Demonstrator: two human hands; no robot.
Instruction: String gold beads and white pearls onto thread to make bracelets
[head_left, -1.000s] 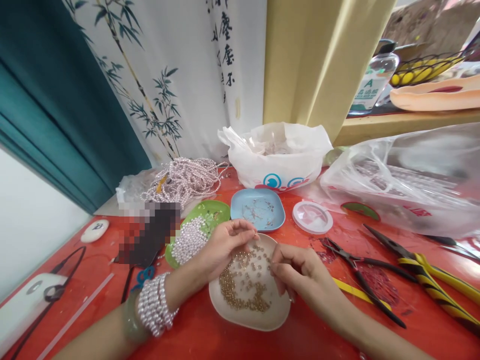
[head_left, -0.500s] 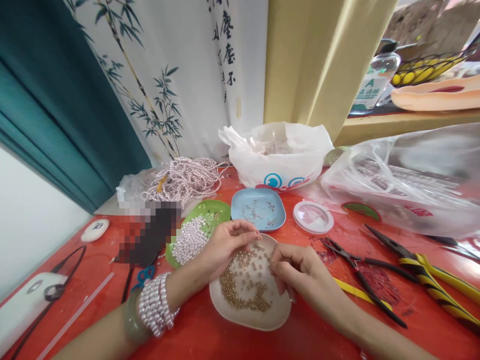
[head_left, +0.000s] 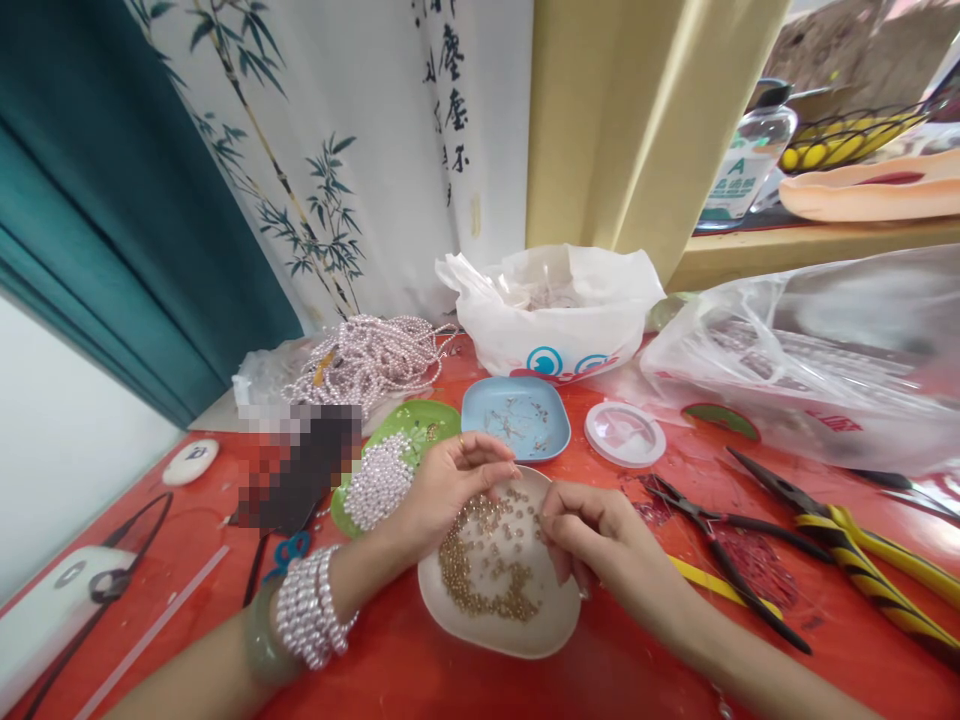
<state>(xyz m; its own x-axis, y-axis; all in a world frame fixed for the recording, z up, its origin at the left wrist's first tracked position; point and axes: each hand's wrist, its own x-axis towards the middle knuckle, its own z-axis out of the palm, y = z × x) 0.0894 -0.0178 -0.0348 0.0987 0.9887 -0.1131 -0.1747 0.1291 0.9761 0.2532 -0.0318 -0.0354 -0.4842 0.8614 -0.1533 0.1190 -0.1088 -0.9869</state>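
My left hand (head_left: 456, 492) hovers over the far left part of a cream plate (head_left: 559, 630), its thumb and fingers drawn together. Whatever its fingertips hold is too small to name. At the plate's right rim is my right hand (head_left: 592, 530), closed in a pinch on something I cannot make out. Small gold beads (head_left: 491, 603) lie scattered in the plate below both hands. Pearl bead strands (head_left: 309, 610) and a pale green bangle (head_left: 268, 640) circle my left wrist. Beside my left forearm, a green tray (head_left: 427, 412) bears loose pearl beads (head_left: 379, 482).
A blue tray (head_left: 480, 445) with small metal bits and a round clear lid (head_left: 625, 435) lie beyond the plate. Pliers (head_left: 709, 530) and yellow-handled long-nose pliers (head_left: 832, 535) are at right. Pearl strands (head_left: 367, 360) and plastic bags (head_left: 495, 335) line the back.
The fingers of my left hand have shifted very slightly over the plate. My right hand keeps its pinch in nearly the same place.
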